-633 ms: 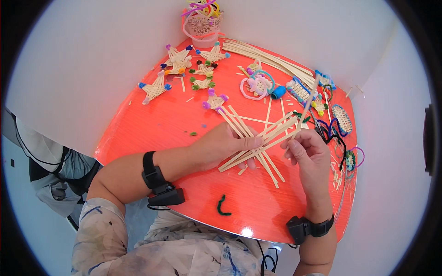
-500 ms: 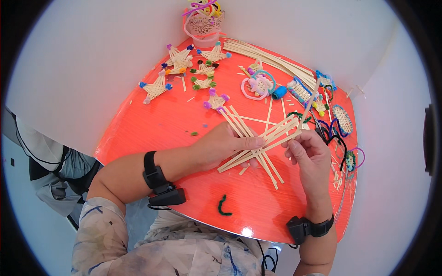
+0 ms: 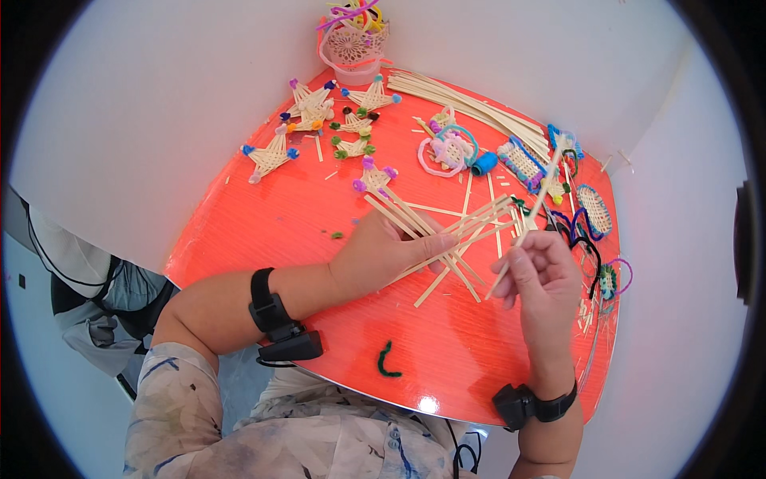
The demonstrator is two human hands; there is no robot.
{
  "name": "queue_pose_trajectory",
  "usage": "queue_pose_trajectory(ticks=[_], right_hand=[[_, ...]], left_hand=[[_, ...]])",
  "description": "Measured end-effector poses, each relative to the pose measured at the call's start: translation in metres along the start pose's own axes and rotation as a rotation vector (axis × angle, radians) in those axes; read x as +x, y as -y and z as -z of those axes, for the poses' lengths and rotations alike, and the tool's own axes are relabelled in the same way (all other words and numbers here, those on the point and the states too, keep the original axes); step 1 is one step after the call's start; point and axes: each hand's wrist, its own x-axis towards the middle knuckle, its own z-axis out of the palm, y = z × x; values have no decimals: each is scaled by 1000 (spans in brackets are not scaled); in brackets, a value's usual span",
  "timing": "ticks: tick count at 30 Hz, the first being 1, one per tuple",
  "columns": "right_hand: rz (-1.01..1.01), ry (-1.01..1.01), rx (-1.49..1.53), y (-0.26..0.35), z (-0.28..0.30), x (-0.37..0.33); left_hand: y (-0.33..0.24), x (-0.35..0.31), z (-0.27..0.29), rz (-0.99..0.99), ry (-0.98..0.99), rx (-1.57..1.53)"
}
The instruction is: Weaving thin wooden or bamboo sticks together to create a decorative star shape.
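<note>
My left hand [image 3: 383, 249] pinches a crossed, woven bundle of pale flat strips [image 3: 476, 221] above the red table, thumb on top where they cross. The strips fan out toward the upper left, upper right and lower right. Just right of the bundle, my right hand [image 3: 538, 271] is closed on a single long pale strip [image 3: 544, 191], held apart from the bundle. That strip slants up to the right, and its lower end pokes out below the fingers. Part of the left fingers is hidden under the strips.
Several woven stars [image 3: 271, 156] with coloured tips lie at the back left. A pink openwork basket [image 3: 351, 56] of pipe cleaners stands behind them. Loose long strips [image 3: 479, 104] lie along the back edge. A dark green pipe cleaner piece [image 3: 384, 361] rests near the front of the red table [image 3: 263, 231].
My right hand's strip has come away from the bundle and now stands to its right, with its lower end showing. The bundle in my left hand has tilted slightly.
</note>
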Motion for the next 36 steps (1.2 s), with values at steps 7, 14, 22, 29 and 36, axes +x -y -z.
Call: queue_pose_trajectory(ticks=[7, 14, 22, 29, 36], right_hand=[[-124, 61, 84, -3, -6, 0], [-126, 66, 38, -4, -5, 1], [-85, 44, 37, -7, -5, 2], [-95, 31, 41, -8, -5, 2], [-75, 48, 35, -11, -4, 3]], left_hand=[[7, -3, -4, 47, 26, 0], [2, -4, -3, 84, 59, -87], [5, -3, -3, 75, 75, -163], [5, -2, -2, 49, 65, -120], [2, -3, -2, 87, 72, -96]])
